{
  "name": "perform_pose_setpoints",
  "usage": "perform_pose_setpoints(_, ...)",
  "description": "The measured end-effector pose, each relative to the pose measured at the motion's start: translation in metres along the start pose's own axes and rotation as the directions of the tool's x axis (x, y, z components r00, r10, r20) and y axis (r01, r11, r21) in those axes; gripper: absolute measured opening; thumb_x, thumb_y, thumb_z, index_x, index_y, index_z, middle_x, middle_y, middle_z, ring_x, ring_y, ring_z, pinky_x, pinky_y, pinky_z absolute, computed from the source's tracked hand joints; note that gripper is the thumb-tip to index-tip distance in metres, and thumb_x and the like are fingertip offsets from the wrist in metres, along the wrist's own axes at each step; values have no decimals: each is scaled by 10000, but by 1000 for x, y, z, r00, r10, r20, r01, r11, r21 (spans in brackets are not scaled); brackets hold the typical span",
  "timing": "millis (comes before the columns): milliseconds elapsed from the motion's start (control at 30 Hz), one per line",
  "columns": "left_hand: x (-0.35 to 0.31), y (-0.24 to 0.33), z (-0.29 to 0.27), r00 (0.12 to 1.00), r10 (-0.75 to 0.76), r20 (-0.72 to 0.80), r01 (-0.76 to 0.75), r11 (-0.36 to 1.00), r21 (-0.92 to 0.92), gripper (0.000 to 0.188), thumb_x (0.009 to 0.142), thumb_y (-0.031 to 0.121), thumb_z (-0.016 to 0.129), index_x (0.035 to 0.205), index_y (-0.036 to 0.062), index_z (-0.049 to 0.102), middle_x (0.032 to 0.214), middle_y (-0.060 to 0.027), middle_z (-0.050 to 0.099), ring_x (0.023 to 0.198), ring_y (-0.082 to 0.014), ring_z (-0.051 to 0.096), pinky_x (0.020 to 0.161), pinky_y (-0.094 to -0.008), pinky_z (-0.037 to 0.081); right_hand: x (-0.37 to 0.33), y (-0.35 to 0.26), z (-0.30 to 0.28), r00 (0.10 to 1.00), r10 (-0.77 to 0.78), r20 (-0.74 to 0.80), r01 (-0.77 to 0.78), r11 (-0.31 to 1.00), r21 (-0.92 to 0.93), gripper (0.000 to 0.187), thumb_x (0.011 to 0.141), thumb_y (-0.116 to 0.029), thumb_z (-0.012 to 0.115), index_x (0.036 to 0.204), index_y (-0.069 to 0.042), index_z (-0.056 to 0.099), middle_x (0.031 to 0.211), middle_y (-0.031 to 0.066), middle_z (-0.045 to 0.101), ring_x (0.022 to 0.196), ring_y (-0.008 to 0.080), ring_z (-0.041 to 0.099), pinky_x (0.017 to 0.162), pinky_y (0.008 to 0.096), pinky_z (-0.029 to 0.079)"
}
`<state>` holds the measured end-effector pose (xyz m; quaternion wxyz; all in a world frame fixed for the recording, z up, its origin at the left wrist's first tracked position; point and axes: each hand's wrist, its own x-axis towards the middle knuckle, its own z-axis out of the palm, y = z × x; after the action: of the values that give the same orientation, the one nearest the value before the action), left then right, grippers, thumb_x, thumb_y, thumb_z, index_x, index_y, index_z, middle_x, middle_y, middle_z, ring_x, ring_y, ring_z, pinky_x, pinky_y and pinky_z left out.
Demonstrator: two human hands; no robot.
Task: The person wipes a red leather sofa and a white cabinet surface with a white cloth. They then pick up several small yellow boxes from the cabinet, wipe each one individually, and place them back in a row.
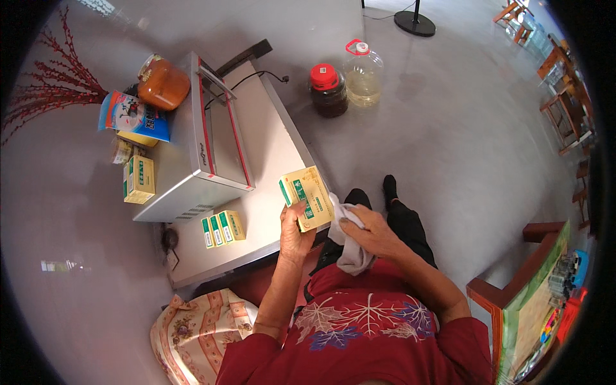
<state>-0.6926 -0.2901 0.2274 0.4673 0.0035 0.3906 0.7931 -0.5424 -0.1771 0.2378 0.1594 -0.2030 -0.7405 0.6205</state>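
Note:
My left hand (pixel 295 232) is closed around a pale yellow carton (pixel 314 196) with a green label, held up in front of me by the edge of the white counter. In my right hand (pixel 373 234) is a bunched white cloth (pixel 351 250), pressed near the carton's right edge. Whether the cloth touches the carton is hard to tell. On the counter to the left stand several small yellow and green cartons (pixel 222 229) in a row. Similar yellow cartons (pixel 139 179) sit on top of the silver metal cabinet.
The silver cabinet (pixel 173 170) stands on the counter (pixel 276 141), bearing an orange-filled jar (pixel 163 83) and a blue packet (pixel 133 117). Two red-trimmed containers, a dark jar (pixel 328 93) and a clear jug (pixel 364 74), stand on the floor. A patterned cloth (pixel 199 333) lies at lower left.

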Motion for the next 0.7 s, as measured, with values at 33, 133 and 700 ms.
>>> perform_pose_setpoints(33,-1,0,0,1000,-14,4,14,1000,-9,489,764,150,592,1224,23,483,1110,-96,596,1020,-234,588,943,-394,451,0,-3,-3,999,-40,-28,39,999,-37,340,885,-227,546,1086,47,572,908,179,568,806,274,580,725,353,457)
perform_pose_setpoints(133,-8,-3,5,1000,16,-20,-13,992,125,468,768,132,572,1215,25,483,1102,-87,590,996,-218,594,897,-381,481,21,-18,-9,965,-187,-182,157,974,-164,357,864,-197,570,1142,27,555,953,193,554,834,327,580,739,374,463)
perform_pose_setpoints(700,0,16,-161,725,605,-329,187,287,940,361,718,275,736,882,-16,600,815,-110,601,675,-189,549,610,-354,455,-9,27,2,999,-36,11,37,929,-367,318,863,-169,576,1132,0,577,976,157,522,849,302,571,756,383,469)
